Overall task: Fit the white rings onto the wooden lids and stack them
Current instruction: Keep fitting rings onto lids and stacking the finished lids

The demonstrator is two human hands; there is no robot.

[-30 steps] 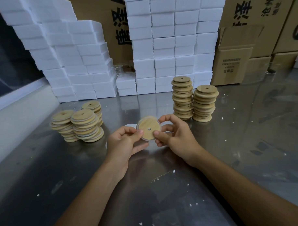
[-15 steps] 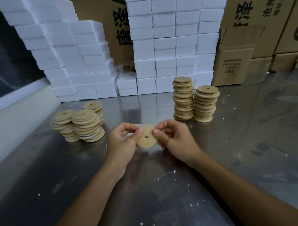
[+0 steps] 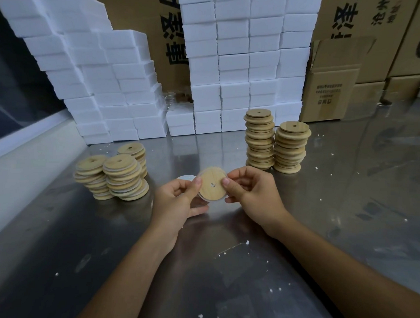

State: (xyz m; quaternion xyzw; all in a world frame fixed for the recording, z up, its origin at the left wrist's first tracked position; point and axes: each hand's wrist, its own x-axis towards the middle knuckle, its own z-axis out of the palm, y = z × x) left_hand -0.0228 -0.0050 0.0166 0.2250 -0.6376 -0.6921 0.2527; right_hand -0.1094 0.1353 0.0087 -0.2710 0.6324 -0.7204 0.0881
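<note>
A round wooden lid (image 3: pixel 211 186) with a small centre hole is held upright above the steel table, a white ring showing round its edge. My left hand (image 3: pixel 179 200) pinches its left rim with the thumb on the face. My right hand (image 3: pixel 252 193) pinches its right rim the same way. Just behind my left fingers lies a white ring (image 3: pixel 186 178) on the table. Three low stacks of lids with white rings (image 3: pixel 122 179) stand at the left. Two taller stacks of bare wooden lids (image 3: pixel 260 139) stand at the right.
The steel table (image 3: pixel 231 265) carries scattered white crumbs. White foam blocks (image 3: pixel 236 62) are piled high along the back, with cardboard boxes (image 3: pixel 332 90) behind and to the right. A pale ledge (image 3: pixel 25 160) borders the table on the left.
The lid has been turned between both hands, going from tilted to facing me again, and both hands have shifted their grip round its rim. The stacks have not moved.
</note>
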